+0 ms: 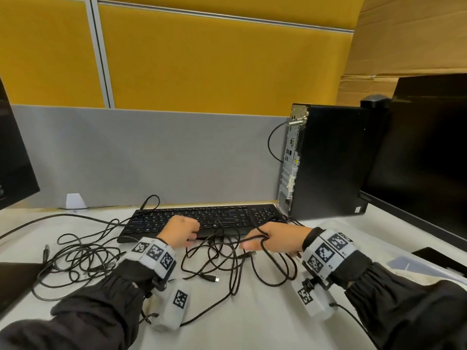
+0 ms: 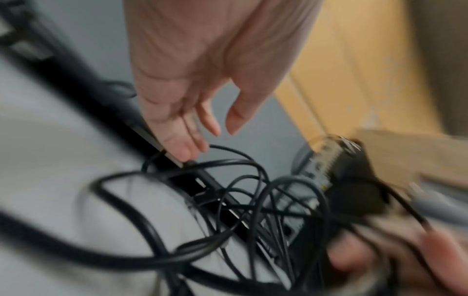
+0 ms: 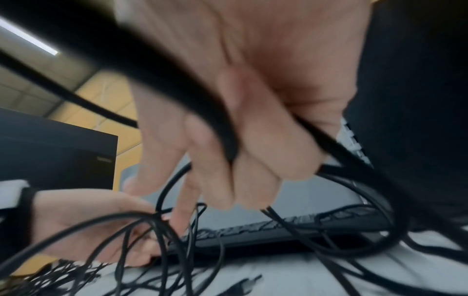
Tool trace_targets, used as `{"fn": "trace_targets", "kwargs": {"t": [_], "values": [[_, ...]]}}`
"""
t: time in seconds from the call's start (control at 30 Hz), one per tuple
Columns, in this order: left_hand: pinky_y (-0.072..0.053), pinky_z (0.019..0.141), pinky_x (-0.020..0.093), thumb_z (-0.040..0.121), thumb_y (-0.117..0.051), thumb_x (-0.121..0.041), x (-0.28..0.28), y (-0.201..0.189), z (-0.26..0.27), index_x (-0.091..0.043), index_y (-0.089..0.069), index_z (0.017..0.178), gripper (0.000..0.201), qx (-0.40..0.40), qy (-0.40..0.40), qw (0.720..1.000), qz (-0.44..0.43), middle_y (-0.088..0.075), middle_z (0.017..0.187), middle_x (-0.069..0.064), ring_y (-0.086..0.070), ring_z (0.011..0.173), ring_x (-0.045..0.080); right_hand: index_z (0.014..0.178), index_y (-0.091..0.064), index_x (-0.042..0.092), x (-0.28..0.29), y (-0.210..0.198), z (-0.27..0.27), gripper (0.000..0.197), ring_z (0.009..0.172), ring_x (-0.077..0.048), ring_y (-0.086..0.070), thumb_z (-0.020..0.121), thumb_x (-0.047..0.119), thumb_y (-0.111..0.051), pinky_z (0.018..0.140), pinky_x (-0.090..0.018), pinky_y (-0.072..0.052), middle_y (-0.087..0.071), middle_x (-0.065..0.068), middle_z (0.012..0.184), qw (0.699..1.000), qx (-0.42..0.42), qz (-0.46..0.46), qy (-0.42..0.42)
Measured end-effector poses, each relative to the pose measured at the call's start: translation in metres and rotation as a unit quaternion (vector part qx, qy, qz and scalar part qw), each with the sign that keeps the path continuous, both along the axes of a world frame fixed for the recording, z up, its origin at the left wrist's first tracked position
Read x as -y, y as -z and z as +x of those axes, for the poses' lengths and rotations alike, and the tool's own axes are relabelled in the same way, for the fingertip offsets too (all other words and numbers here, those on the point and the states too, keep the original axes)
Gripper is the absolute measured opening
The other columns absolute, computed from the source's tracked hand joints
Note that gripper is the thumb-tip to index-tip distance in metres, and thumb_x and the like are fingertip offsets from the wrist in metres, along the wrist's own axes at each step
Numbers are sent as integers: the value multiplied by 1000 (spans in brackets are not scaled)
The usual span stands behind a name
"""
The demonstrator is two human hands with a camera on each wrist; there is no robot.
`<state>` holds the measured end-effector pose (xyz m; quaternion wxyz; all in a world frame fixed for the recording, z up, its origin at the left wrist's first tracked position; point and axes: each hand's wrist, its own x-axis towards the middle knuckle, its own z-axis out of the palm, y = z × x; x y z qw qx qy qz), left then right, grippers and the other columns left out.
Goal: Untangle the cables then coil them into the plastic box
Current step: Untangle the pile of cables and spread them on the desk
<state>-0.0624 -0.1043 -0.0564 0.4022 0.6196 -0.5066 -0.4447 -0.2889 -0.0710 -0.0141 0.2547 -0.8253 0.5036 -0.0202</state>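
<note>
Several thin black cables [image 1: 83, 258] lie tangled on the white desk, with more loops between my hands [image 1: 222, 251]. My left hand [image 1: 180, 232] hovers at the keyboard's front edge; in the left wrist view its fingers [image 2: 187, 146] are nearly straight and the tips touch one cable loop [image 2: 235, 154]. My right hand [image 1: 273, 238] has loops draped over it. The right wrist view shows that hand [image 3: 240, 160] with its fingers curled round black cables [image 3: 336, 144]. The clear plastic box [image 1: 414, 267] sits at the right, partly hidden by my right sleeve.
A black keyboard [image 1: 202, 218] lies just behind my hands. A black PC tower [image 1: 328, 160] and a monitor [image 1: 424, 152] stand at the right. Another monitor [image 1: 12, 160] and a dark flat device [image 1: 15, 281] are at the left. A grey partition [image 1: 151, 152] backs the desk.
</note>
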Motion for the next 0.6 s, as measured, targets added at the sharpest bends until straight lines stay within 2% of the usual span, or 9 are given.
{"fn": "trace_targets", "kwargs": {"t": [0.03, 0.07, 0.13, 0.17, 0.23, 0.33, 0.43, 0.53, 0.6], "values": [[-43, 97, 44, 96, -44, -4, 1, 2, 2, 9, -48, 124, 31, -72, -21, 996, 48, -53, 128, 28, -52, 118, 40, 117, -62, 28, 1, 3, -1, 36, 77, 8, -60, 95, 48, -42, 60, -8, -45, -61, 17, 99, 1000, 1, 15, -1], [-38, 102, 45, 97, -41, -5, 2, 4, 3, 10, -42, 129, 35, -133, -31, 986, 91, -49, 132, 27, -47, 124, 40, 113, -65, 32, 2, 6, -2, 35, 79, 9, -61, 95, 50, -40, 66, -14, -50, -62, 15, 111, 1000, 3, 13, 0], [-35, 107, 45, 99, -39, -10, 2, 10, 4, 6, -35, 136, 41, -214, -38, 964, 155, -53, 127, 23, -47, 124, 37, 99, -68, 31, 7, 9, -6, 33, 64, 10, -60, 96, 48, -41, 59, -25, -54, -61, 8, 120, 999, 10, -27, 35], [-37, 106, 44, 98, -39, -12, 1, 13, 5, 5, -33, 137, 43, -232, -33, 956, 175, -57, 117, 22, -50, 119, 35, 93, -68, 26, 9, 9, -9, 33, 60, 5, -60, 96, 46, -42, 57, -28, -53, -64, 4, 112, 995, 12, -68, 70], [-41, 99, 43, 98, -41, -14, 0, 16, 4, 4, -32, 138, 44, -240, -23, 953, 185, -58, 107, 21, -52, 112, 34, 86, -62, 20, 14, 9, -16, 31, 78, -16, -64, 97, 40, -42, 72, -34, -53, -64, -1, 92, 971, -2, -178, 158], [-42, 94, 42, 98, -43, -15, 1, 19, 4, 5, -30, 138, 47, -264, -34, 945, 188, -53, 126, 27, -51, 119, 35, 86, -57, 23, 16, 14, -21, 26, 87, -26, -61, 98, 37, -39, 77, -36, -50, -59, -1, 84, 932, 23, -272, 240], [-44, 89, 42, 98, -44, -16, 2, 25, 4, 3, -24, 142, 52, -297, -48, 936, 183, -52, 127, 29, -54, 114, 36, 74, -56, 21, 20, 16, -24, 29, 73, -25, -58, 96, 34, -42, 68, -35, -49, -57, -1, 70, 906, 146, -308, 252], [-46, 84, 42, 98, -45, -20, 9, 34, 4, 1, -22, 142, 54, -314, -50, 932, 172, -56, 120, 30, -59, 100, 36, 58, -43, 17, 20, -9, -38, 37, 53, -18, -45, 94, 24, -47, 57, -32, -43, -43, 0, 54, 840, 327, -335, 273], [-47, 81, 42, 98, -46, -21, 10, 37, 3, 1, -28, 140, 51, -315, -42, 933, 167, -59, 114, 29, -61, 93, 35, 57, -36, 18, 14, -31, -49, 38, 47, -10, -33, 93, 18, -46, 45, -24, -37, -32, 2, 52, 816, 394, -324, 272]]}}
